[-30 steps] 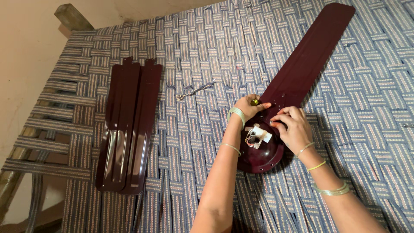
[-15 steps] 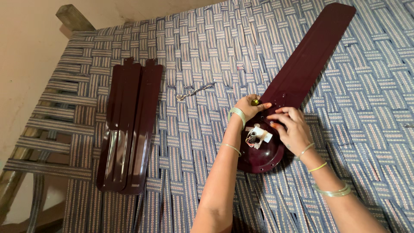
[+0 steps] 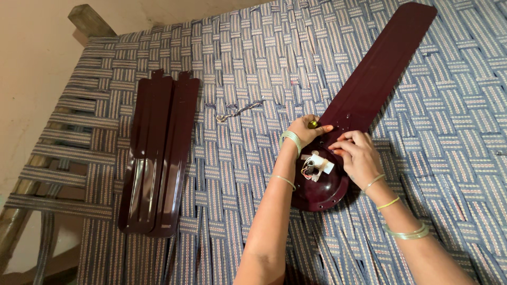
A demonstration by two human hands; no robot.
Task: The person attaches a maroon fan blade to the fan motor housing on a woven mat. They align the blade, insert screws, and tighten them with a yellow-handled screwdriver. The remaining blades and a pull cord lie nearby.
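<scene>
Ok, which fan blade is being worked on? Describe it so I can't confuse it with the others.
On the woven striped cot, find the round maroon motor housing near the lower middle, where the left hand and right hand meet. The blade runs from there to the upper right corner. It lies alone, unlike the two loose blades stacked at the left.

Woven-strap cot w/ wood frame – beige wall.
</scene>
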